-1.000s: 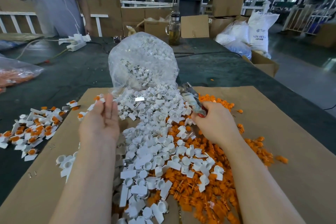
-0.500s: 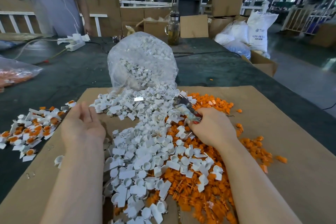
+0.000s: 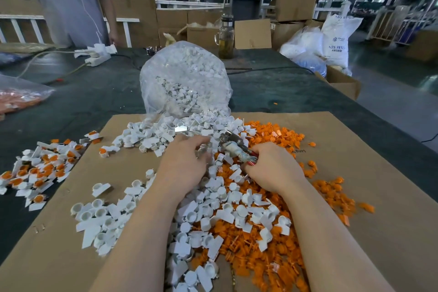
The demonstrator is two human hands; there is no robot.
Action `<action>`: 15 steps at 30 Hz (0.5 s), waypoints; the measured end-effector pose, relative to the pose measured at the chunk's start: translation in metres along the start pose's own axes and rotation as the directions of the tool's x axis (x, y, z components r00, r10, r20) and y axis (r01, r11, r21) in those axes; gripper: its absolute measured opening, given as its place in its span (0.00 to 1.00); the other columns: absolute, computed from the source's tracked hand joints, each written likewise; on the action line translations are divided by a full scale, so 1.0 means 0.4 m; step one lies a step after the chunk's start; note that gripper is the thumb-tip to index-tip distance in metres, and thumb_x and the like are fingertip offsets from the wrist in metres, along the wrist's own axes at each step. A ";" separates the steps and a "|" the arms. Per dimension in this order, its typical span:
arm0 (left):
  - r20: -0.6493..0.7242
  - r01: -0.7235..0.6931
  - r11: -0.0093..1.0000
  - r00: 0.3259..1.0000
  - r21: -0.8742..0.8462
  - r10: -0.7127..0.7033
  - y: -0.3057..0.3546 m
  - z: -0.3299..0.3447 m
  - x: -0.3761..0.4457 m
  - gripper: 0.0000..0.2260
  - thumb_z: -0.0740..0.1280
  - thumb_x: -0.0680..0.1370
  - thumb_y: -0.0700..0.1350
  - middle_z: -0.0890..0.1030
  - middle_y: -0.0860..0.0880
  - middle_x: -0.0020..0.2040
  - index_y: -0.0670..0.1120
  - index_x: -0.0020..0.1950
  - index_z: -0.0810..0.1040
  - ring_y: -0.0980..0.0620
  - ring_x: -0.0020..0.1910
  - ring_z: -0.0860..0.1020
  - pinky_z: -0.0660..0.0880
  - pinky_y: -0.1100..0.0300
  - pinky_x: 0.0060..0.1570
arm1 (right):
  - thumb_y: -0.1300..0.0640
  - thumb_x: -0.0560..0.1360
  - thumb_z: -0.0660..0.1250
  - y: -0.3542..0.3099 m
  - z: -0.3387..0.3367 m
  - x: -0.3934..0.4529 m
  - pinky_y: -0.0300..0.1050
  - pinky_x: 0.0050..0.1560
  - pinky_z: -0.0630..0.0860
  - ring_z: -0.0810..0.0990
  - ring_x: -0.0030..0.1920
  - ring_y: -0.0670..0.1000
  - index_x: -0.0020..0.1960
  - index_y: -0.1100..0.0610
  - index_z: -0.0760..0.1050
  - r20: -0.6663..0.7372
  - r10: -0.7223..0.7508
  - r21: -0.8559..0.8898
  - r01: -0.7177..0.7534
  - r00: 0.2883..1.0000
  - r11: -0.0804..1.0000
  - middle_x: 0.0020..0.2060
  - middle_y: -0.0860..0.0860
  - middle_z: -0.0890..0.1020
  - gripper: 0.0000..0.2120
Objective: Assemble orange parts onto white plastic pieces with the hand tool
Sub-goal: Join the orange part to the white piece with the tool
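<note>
Looking down through the head camera, I am seeing the right hand (image 3: 272,168) curling its fingers round the hand tool (image 3: 233,147), whose red handles are mostly hiding inside the fist while its metal head is pointing up and away over the heap. The left hand (image 3: 183,163) is lying knuckles-up just beside the tool, fingers bent down into the white pieces (image 3: 213,216); its fingertips are blurring and tucking out of sight, so I cannot tell whether they are pinching anything. The white pieces are spilling from a clear bag (image 3: 184,78) standing at the far edge of the cardboard sheet (image 3: 379,161) and are spreading toward me between the forearms. The orange parts (image 3: 279,256) are lying under and to the right of them, partly buried by the white ones. A pile of finished pieces (image 3: 40,168), white with orange inserts, is sitting on the dark table (image 3: 94,102) off the sheet's left edge. A second bag (image 3: 19,99) with orange contents is getting cut off at the left border. Across the table a person (image 3: 68,0) is standing, cropped at the top of the view.
</note>
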State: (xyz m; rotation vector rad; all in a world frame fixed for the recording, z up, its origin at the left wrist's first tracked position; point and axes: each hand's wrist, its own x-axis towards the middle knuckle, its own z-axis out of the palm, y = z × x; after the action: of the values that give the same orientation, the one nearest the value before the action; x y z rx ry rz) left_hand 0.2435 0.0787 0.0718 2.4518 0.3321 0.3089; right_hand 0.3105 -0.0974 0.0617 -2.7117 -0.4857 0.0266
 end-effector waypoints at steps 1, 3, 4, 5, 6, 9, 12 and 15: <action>0.020 -0.017 0.999 1.000 0.035 0.017 -0.001 0.003 0.001 0.18 0.65 0.81 0.46 0.70 0.47 0.63 0.57 0.71 0.73 0.53 0.51 0.75 0.71 0.59 0.54 | 0.49 0.75 0.67 -0.002 0.001 0.001 0.44 0.35 0.76 0.78 0.38 0.47 0.48 0.48 0.77 -0.002 0.004 0.004 -0.004 1.000 1.000 0.37 0.45 0.78 0.04; 0.043 -0.017 0.998 0.999 0.066 0.014 0.000 0.007 0.001 0.19 0.65 0.81 0.46 0.70 0.47 0.65 0.56 0.71 0.73 0.50 0.55 0.76 0.72 0.58 0.57 | 0.49 0.75 0.67 -0.002 0.002 0.003 0.46 0.38 0.80 0.79 0.39 0.48 0.49 0.48 0.78 -0.001 0.011 0.011 -0.011 1.000 1.000 0.38 0.45 0.79 0.05; 0.033 -0.005 0.998 0.999 0.057 0.003 0.000 0.007 0.001 0.18 0.66 0.80 0.46 0.71 0.47 0.64 0.56 0.70 0.75 0.51 0.53 0.76 0.72 0.58 0.56 | 0.50 0.75 0.67 -0.002 0.003 0.004 0.47 0.39 0.81 0.79 0.39 0.48 0.49 0.49 0.78 0.002 0.013 0.012 -0.013 1.000 1.000 0.38 0.46 0.80 0.05; 0.010 0.004 0.999 1.000 0.040 -0.004 0.001 0.007 0.001 0.16 0.67 0.80 0.47 0.73 0.48 0.64 0.55 0.68 0.77 0.53 0.49 0.76 0.72 0.60 0.53 | 0.50 0.75 0.67 -0.002 0.003 0.005 0.48 0.40 0.81 0.79 0.39 0.48 0.49 0.49 0.79 0.006 0.013 0.012 -0.013 1.000 1.000 0.38 0.46 0.80 0.05; -0.021 0.007 1.000 1.000 0.024 -0.006 0.001 0.007 0.001 0.15 0.68 0.79 0.48 0.74 0.49 0.62 0.54 0.66 0.79 0.55 0.46 0.76 0.71 0.61 0.50 | 0.50 0.75 0.67 -0.002 0.003 0.005 0.49 0.40 0.81 0.79 0.39 0.49 0.49 0.49 0.79 0.012 0.012 0.011 -0.012 1.000 1.000 0.38 0.46 0.80 0.05; -0.108 0.000 1.000 0.994 -0.021 -0.002 0.001 0.010 0.002 0.10 0.68 0.79 0.49 0.80 0.52 0.57 0.52 0.59 0.84 0.58 0.43 0.74 0.67 0.64 0.45 | 0.52 0.74 0.66 0.000 0.005 0.008 0.47 0.37 0.79 0.79 0.38 0.49 0.48 0.50 0.78 0.018 0.012 0.010 -0.012 1.000 1.000 0.37 0.47 0.79 0.04; -0.163 0.027 0.998 0.986 -0.062 -0.037 0.004 0.010 0.002 0.07 0.69 0.79 0.47 0.77 0.58 0.45 0.51 0.53 0.86 0.62 0.38 0.71 0.66 0.64 0.39 | 0.49 0.75 0.67 -0.003 0.007 0.009 0.44 0.33 0.75 0.79 0.36 0.49 0.47 0.50 0.78 0.021 0.014 0.012 -0.015 1.000 1.000 0.36 0.47 0.80 0.05; -0.146 0.063 0.993 0.986 -0.101 -0.078 0.007 0.006 -0.002 0.04 0.72 0.77 0.46 0.77 0.61 0.41 0.55 0.47 0.85 0.61 0.39 0.74 0.69 0.62 0.39 | 0.46 0.76 0.66 -0.007 0.010 0.008 0.42 0.30 0.71 0.79 0.35 0.48 0.47 0.49 0.77 0.017 0.016 0.021 -0.017 1.000 1.000 0.36 0.47 0.80 0.07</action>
State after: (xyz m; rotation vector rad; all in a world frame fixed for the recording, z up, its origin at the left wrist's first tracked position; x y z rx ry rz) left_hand 0.2439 0.0750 0.0716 2.3220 0.4565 0.4687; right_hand 0.3122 -0.0923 0.0592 -2.6965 -0.4654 0.0590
